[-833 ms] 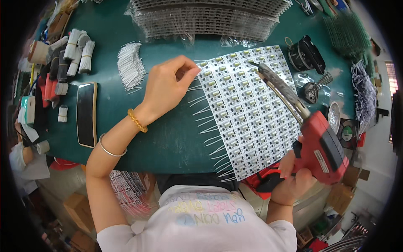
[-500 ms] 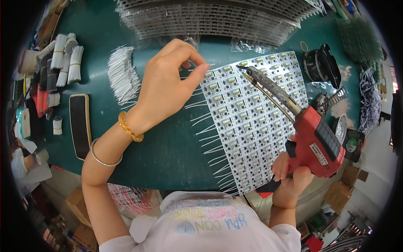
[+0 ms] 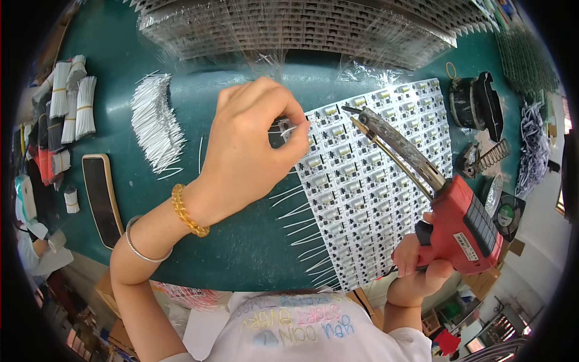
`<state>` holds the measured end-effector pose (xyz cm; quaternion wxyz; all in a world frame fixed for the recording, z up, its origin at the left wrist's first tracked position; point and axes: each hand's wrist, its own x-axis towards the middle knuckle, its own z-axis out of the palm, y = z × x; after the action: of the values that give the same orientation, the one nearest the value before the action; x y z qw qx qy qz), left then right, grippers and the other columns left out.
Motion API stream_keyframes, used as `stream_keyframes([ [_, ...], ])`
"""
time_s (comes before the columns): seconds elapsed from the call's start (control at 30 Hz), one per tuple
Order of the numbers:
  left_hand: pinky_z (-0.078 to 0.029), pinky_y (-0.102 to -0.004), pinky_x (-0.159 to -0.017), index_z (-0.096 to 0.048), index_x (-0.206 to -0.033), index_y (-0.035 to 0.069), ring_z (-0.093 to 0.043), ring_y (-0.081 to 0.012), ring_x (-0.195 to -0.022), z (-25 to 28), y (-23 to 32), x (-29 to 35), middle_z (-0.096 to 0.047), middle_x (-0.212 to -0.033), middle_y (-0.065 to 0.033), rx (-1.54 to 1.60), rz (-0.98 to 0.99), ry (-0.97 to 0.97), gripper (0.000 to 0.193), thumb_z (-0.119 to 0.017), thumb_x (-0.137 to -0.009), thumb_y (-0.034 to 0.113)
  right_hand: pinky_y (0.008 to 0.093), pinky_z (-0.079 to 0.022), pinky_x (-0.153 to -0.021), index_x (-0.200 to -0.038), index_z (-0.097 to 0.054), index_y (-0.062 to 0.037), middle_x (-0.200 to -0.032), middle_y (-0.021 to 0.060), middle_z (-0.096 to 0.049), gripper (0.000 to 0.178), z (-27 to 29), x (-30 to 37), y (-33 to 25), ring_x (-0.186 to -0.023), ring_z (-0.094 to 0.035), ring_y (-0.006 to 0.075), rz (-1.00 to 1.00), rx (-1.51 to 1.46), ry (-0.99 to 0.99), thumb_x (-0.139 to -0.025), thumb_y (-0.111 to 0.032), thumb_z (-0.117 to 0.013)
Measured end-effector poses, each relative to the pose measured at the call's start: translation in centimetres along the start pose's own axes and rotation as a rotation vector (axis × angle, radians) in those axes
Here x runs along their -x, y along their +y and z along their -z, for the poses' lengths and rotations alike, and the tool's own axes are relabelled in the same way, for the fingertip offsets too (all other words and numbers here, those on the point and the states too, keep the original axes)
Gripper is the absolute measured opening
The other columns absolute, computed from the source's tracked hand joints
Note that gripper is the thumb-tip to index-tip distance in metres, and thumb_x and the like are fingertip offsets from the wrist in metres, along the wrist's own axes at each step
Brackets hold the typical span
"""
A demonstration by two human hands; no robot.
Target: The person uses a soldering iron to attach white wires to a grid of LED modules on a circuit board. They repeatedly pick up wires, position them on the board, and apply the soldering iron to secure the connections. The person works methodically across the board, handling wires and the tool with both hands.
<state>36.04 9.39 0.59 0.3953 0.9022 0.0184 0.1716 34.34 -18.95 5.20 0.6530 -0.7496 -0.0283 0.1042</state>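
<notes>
A white sheet of small circuit boards (image 3: 379,176) lies on the green table, with thin white wires (image 3: 301,224) sticking out along its left edge. By the sheet's far left corner, my left hand (image 3: 250,142) pinches a short white wire (image 3: 288,131) between thumb and forefinger. My right hand (image 3: 416,263) grips a red soldering gun (image 3: 461,226) by its handle. The gun's dark tip hangs over the far part of the sheet, right of my left fingertips; whether it touches cannot be told. A thin brass-coloured tube runs beside its barrel.
Loose white wires (image 3: 155,123) are heaped at left, near a phone (image 3: 101,199) and bundled wires (image 3: 85,108). Wrapped stacks of board sheets (image 3: 289,30) stand at the back. A coiled-spring iron stand (image 3: 491,157) and a black round container (image 3: 464,102) sit at right.
The whole view has shifted a little. My left hand has come slightly nearer along the sheet's left edge, still pinching. The soldering gun keeps about the same place over the sheet.
</notes>
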Motion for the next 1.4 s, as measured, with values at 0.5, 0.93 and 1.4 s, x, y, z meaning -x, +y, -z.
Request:
stream_keyframes([
  [0.5,-0.038,-0.0351,-0.082,-0.058,-0.074,0.007,-0.056,-0.0219,-0.078,-1.3,-0.5,0.7,-0.061,-0.083,-0.0033,-0.08,-0.145,0.099,0.017,-0.07,-0.067,-0.001,0.022,-0.035,-0.038,-0.127,-0.039,0.0134,-0.046,-0.003,-0.041,0.092,0.8,0.9,1.5,-0.036,-0.039,0.0084,0.009,0.006,0.038,-0.084,-0.067,-0.054],
  [0.93,-0.036,-0.0385,-0.084,-0.055,-0.074,0.01,-0.054,-0.0224,-0.082,-1.1,-0.9,1.0,-0.057,-0.082,-0.003,-0.053,-0.12,0.111,0.013,-0.066,-0.07,0.006,0.0263,-0.036,-0.035,-0.128,-0.039,0.006,-0.048,-0.0016,-0.037,0.074,0.1,-1.3,1.2,-0.033,-0.036,0.0108,0.035,-0.269,-0.212,-0.092,-0.058,-0.047],
  [1.4,-0.035,-0.0407,-0.089,-0.056,-0.08,0.007,-0.052,-0.0249,-0.088,-2.5,-1.5,1.5,-0.054,-0.084,-0.0066,-0.085,-0.137,0.14,0.012,-0.064,-0.073,0.012,0.0258,-0.03,-0.031,-0.121,-0.044,-0.0028,-0.046,-0.0029,-0.032,0.057,0.2,-2.6,1.9,-0.029,-0.027,0.0087,-0.159,-0.568,-0.059,-0.096,-0.053,-0.045],
])
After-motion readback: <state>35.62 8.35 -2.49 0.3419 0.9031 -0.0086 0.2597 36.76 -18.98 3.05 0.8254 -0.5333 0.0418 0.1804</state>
